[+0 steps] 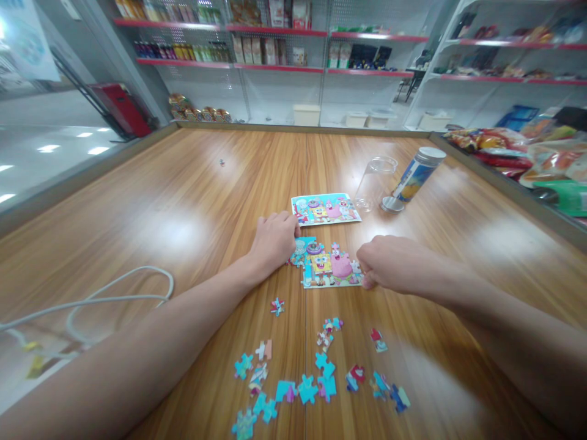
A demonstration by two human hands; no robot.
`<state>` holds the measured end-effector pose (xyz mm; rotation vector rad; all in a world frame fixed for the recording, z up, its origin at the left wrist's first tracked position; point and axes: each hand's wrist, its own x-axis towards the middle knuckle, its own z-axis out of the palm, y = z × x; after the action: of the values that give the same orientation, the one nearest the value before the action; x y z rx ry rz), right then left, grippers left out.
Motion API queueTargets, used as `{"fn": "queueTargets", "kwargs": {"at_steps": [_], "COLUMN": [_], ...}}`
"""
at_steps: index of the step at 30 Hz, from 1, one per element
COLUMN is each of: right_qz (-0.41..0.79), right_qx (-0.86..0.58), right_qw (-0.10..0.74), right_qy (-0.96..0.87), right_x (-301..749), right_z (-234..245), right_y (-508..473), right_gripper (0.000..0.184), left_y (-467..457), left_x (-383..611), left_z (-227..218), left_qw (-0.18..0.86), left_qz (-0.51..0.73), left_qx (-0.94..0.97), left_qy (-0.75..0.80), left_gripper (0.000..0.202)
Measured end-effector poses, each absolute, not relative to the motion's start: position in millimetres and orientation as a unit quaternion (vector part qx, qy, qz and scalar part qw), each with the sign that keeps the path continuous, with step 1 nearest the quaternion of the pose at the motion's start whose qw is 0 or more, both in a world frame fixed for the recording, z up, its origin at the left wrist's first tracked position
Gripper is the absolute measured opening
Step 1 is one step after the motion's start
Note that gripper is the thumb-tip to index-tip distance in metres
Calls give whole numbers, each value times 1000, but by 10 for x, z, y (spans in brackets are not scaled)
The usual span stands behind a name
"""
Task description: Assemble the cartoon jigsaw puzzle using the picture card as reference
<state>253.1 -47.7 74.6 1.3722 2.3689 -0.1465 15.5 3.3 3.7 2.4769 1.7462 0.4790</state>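
A partly joined cartoon jigsaw puzzle (326,264) lies on the wooden table (183,201). My left hand (274,239) rests curled at the puzzle's upper left corner, fingers pressed on its edge. My right hand (389,264) is closed at the puzzle's lower right corner, fingertips pinching or pressing there; what they hold is hidden. Behind the puzzle lies a printed reference picture (325,209) of the same cartoon. Several loose puzzle pieces (306,386) are scattered on the table nearer to me.
A clear plastic jar (376,183) lies on its side beside a labelled canister (417,174) with a white lid. A white cable (114,293) loops at the left. Snack bags (527,150) pile along the right edge. Store shelves stand behind.
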Motion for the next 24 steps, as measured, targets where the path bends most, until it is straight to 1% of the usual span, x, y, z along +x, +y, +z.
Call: {"fn": "queueTargets", "kwargs": {"at_steps": [9,18,24], "right_qz": [-49,-48,-51], "right_qx": [486,503,501], "right_qw": [194,211,209], "right_qy": [851,837,838], "right_x": [2527,2505,2504], "right_z": [741,767,785], "right_y": [-470,-478,-482], "right_gripper": [15,20,15], "left_y": [44,40,40], "left_x": [151,145,137], "left_z": [15,22,18], "left_qw": [41,37,37], "left_qz": [171,167,174], "left_qx": [810,808,808], "left_qy": [560,564,561], "left_gripper": [18,18,19]}}
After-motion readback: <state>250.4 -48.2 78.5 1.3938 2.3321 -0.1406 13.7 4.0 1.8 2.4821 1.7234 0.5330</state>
